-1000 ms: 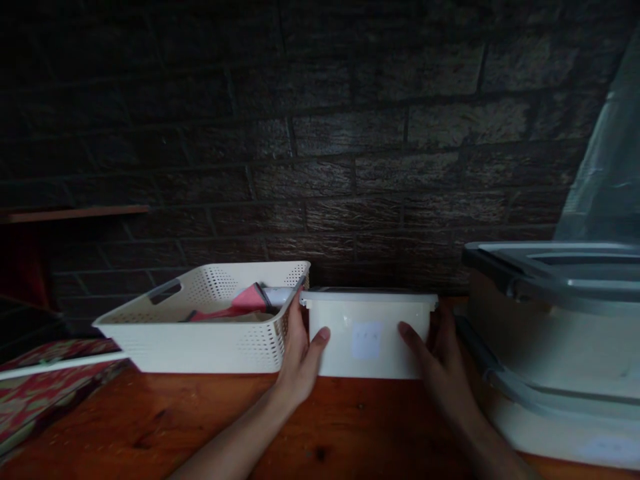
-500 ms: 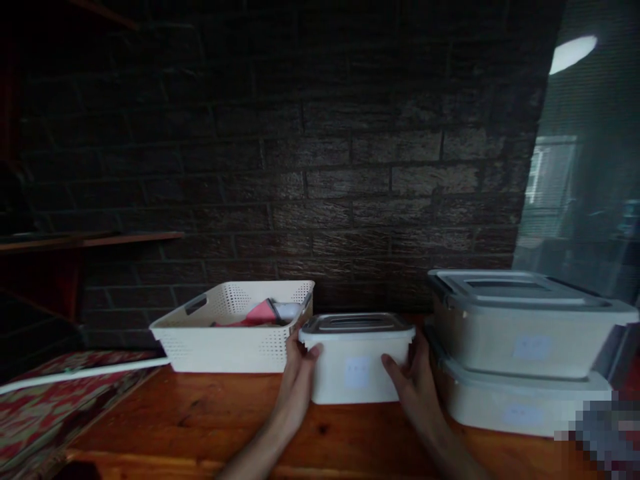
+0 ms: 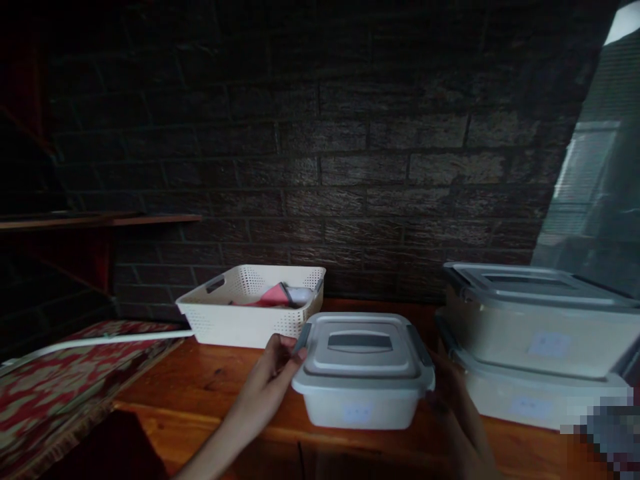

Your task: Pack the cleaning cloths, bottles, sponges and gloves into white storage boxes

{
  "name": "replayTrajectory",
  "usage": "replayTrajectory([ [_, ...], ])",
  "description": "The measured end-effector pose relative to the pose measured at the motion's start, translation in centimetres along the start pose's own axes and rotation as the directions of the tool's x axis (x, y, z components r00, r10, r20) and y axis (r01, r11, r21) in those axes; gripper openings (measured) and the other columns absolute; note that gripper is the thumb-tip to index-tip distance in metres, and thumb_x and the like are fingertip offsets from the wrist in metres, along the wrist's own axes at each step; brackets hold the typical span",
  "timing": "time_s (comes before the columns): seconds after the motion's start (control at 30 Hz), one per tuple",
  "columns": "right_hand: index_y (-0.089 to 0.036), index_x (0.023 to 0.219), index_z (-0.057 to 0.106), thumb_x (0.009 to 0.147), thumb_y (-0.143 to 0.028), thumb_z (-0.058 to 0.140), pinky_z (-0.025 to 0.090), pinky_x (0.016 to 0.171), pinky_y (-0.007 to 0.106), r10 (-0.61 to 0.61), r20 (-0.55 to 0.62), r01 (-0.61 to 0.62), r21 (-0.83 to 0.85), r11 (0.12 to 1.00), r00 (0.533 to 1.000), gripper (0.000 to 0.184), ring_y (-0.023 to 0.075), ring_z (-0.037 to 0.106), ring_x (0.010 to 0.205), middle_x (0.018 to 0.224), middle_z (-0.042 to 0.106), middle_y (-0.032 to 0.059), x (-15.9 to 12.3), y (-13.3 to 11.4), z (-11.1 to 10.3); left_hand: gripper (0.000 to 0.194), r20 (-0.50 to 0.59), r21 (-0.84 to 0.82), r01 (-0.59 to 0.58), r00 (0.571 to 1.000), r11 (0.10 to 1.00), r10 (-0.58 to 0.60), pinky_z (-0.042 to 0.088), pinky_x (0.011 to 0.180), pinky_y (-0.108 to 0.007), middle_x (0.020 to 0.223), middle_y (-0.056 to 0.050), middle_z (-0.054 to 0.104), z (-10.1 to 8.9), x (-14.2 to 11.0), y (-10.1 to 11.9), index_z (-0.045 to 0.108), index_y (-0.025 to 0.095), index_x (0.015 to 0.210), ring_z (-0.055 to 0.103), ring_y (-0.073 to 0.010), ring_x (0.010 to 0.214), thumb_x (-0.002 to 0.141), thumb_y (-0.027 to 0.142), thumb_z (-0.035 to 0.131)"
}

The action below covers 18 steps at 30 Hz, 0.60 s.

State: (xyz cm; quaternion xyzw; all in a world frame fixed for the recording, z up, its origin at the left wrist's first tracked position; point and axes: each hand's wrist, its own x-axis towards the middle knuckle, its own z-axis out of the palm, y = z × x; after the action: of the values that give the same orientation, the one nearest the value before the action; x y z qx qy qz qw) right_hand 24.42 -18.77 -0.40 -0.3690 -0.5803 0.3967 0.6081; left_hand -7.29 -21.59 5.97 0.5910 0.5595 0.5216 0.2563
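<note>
At the lower centre of the head view, the small lidded box [image 3: 361,373] has its long axis lying from left to right, its labelled side facing toward the viewer. The left hand [image 3: 273,365] grasps its left clip [image 3: 303,337]. The right hand [image 3: 453,393], beside the right end, is dark; its fingertips are hard to see, so I cannot tell its grip. The label's [image 3: 359,411] writing is illegible. At right, the stacked boxes [image 3: 550,343] are cut off by the frame.

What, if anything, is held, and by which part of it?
The small lidded box, at its left clip, by the left grip; whether the right grip holds too is unclear.
</note>
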Motion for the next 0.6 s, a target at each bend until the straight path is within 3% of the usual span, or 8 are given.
replayTrajectory([
  [0.13,-0.028,0.142,0.052,0.097,-0.051,0.054,0.048,0.109,0.040,0.042,0.074,-0.030,-0.159,0.987,0.996,0.050,0.0286,0.051,0.137,0.150,0.053,0.0099,0.4,-0.9,-1.8,0.050,0.089,0.095,0.042,0.995,0.995,-0.051,0.049,0.077,-0.033,0.096,-0.004,0.068,-1.7,0.5,0.1,0.046,0.020,0.131,0.065,-0.0228,0.088,0.096,0.055,0.053],
  [0.23,-0.024,0.136,0.056,0.096,-0.055,0.054,0.053,0.102,0.038,0.066,0.091,-0.034,-0.318,0.947,0.994,0.050,0.0290,0.060,0.127,0.138,0.062,0.0122,2.0,-3.0,-1.7,0.059,0.153,0.175,0.062,0.984,0.983,-0.089,0.051,0.077,-0.035,0.096,-0.007,0.073,-2.9,1.8,0.4,0.047,0.017,0.138,0.068,-0.0255,0.087,0.095,0.056,0.054],
  [0.3,-0.021,0.137,0.056,0.097,-0.060,0.049,0.061,0.073,0.036,0.168,0.174,-0.083,-0.414,0.907,0.970,0.057,0.0284,0.072,0.094,0.111,0.072,0.0128,3.4,-4.5,-1.2,0.057,0.211,0.223,0.047,0.973,0.974,-0.096,0.053,0.081,-0.037,0.100,-0.008,0.076,-3.3,2.9,0.6,0.053,0.018,0.137,0.070,-0.0282,0.093,0.094,0.055,0.055],
  [0.33,-0.019,0.138,0.055,0.097,-0.064,0.045,0.058,0.057,0.035,0.235,0.204,-0.122,-0.450,0.884,0.950,0.061,0.0262,0.072,0.070,0.092,0.073,0.0101,4.2,-5.1,-0.8,0.055,0.230,0.248,0.024,0.970,0.968,-0.083,0.053,0.086,-0.038,0.107,-0.009,0.076,-3.4,3.3,0.6,0.057,0.019,0.136,0.070,-0.0295,0.100,0.094,0.054,0.056],
  [0.4,-0.018,0.139,0.054,0.096,-0.067,0.041,0.054,0.051,0.035,0.295,0.231,-0.136,-0.525,0.840,0.927,0.065,0.0250,0.067,0.056,0.076,0.071,0.0064,5.7,-5.8,-0.2,0.048,0.244,0.293,-0.038,0.969,0.955,-0.036,0.049,0.099,-0.039,0.123,-0.009,0.073,-3.2,3.9,0.6,0.061,0.022,0.132,0.065,-0.0307,0.115,0.094,0.052,0.056],
  [0.53,-0.019,0.123,0.067,0.096,-0.065,0.042,0.056,0.083,0.042,0.251,0.220,-0.050,-0.651,0.758,0.942,0.059,0.0326,0.072,0.095,0.098,0.076,0.0116,7.7,-5.0,0.1,0.047,0.204,0.335,-0.054,0.979,0.941,-0.017,0.044,0.109,-0.041,0.138,-0.010,0.065,-2.5,3.7,0.2,0.061,0.021,0.134,0.058,-0.0312,0.130,0.098,0.050,0.049],
  [0.6,-0.020,0.123,0.070,0.095,-0.064,0.042,0.056,0.085,0.043,0.280,0.190,-0.084,-0.669,0.738,0.941,0.060,0.0335,0.071,0.102,0.108,0.076,0.0133,8.0,-3.9,-0.2,0.050,0.159,0.324,-0.005,0.986,0.946,-0.049,0.048,0.104,-0.043,0.136,-0.013,0.066,-2.3,3.3,0.0,0.062,0.019,0.133,0.058,-0.0326,0.129,0.098,0.052,0.047],
])
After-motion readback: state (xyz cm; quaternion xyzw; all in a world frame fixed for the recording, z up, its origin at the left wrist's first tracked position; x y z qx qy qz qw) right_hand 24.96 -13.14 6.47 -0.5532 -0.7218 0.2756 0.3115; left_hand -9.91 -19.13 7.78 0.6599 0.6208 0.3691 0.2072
